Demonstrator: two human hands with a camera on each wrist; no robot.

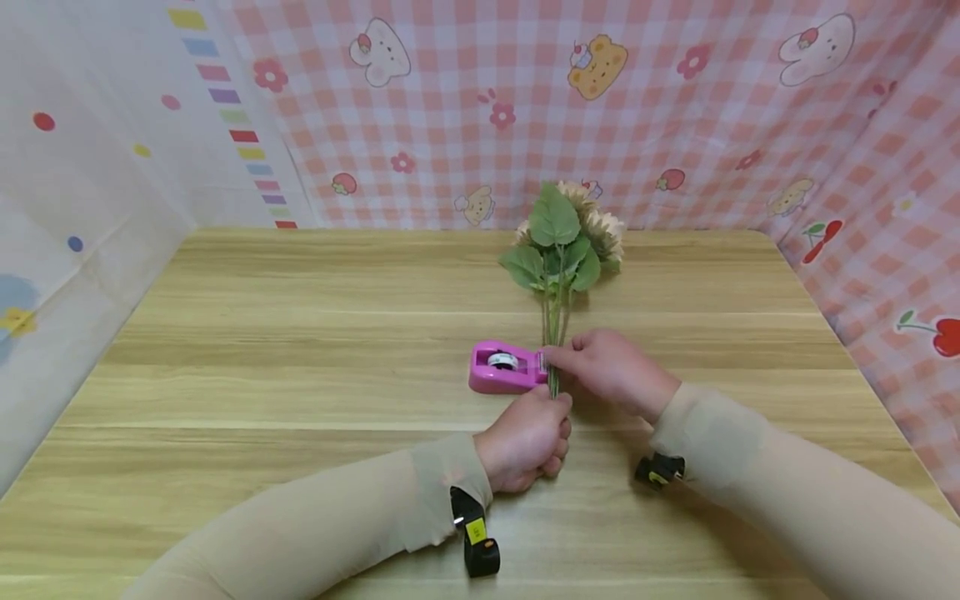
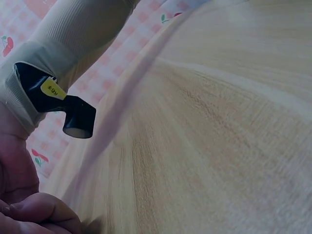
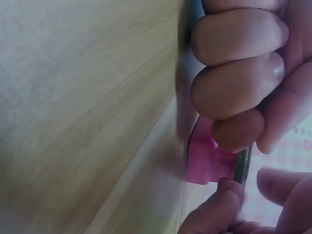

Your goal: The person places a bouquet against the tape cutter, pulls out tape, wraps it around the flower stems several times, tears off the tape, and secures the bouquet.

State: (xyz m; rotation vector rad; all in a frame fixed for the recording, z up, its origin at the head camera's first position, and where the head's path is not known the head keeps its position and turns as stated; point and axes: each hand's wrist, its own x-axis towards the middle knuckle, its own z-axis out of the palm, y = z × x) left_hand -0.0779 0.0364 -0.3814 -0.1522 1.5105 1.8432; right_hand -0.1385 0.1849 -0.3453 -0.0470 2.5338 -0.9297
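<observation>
A bunch of pale artificial-looking flowers (image 1: 606, 233) with green leaves lies on the table, stems toward me. My left hand (image 1: 528, 442) grips the lower stem ends with curled fingers. Higher up, my right hand (image 1: 618, 371) has its thumb and fingertips around the stems (image 3: 243, 165), beside the dispenser's cutting edge. Left of the stems, a pink tape dispenser (image 1: 498, 385) carries a roll of clear tape (image 1: 502, 361). Its front end touches or nearly touches the stems. Whether a strip of tape lies on the stems, I cannot tell.
The wood-grain table (image 1: 300, 358) runs back to a pink checked cloth (image 1: 450, 108). A spotted white cloth (image 1: 90, 167) hangs on the left. Black wrist cameras hang below both sleeves, the left one (image 1: 482, 550) close over the table.
</observation>
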